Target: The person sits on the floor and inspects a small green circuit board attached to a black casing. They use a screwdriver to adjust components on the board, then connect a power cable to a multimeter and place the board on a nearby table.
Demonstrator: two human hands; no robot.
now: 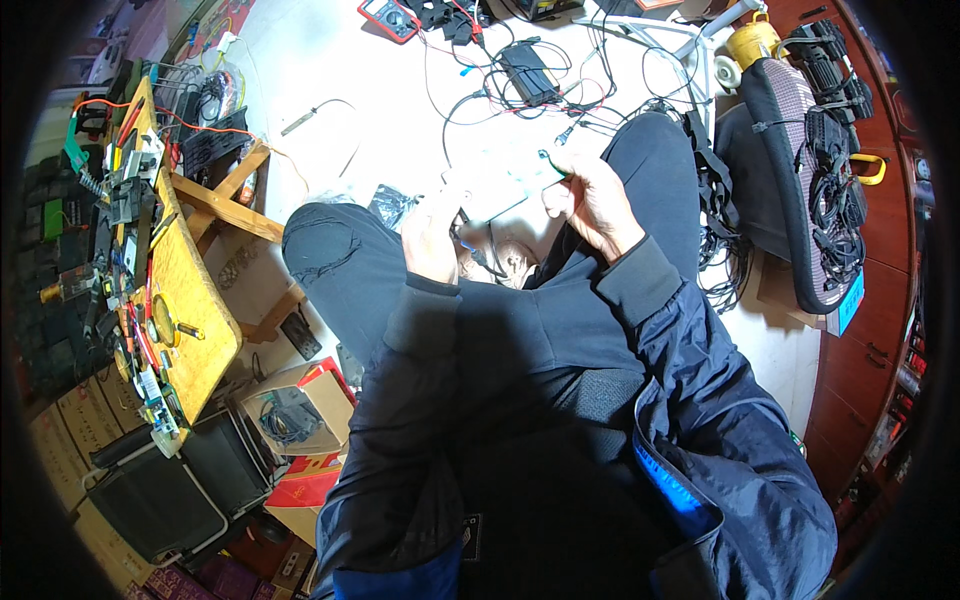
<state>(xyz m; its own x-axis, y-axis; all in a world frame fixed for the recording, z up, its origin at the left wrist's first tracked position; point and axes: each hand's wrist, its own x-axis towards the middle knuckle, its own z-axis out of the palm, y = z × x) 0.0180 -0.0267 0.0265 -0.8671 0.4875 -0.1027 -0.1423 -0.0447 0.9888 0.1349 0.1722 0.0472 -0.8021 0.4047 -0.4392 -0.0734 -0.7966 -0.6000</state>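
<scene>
2 hands (432, 238) (600, 208): R pinch-closed w/ greenish pc (559, 169), L glare-washed

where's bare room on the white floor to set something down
A broad bare patch of white floor lies between the red multimeter and the slim tool; a narrower one between the right sleeve and brown cabinet. Cables crowd the black adapter. Glare hides detail between left hand and right hand.
</scene>
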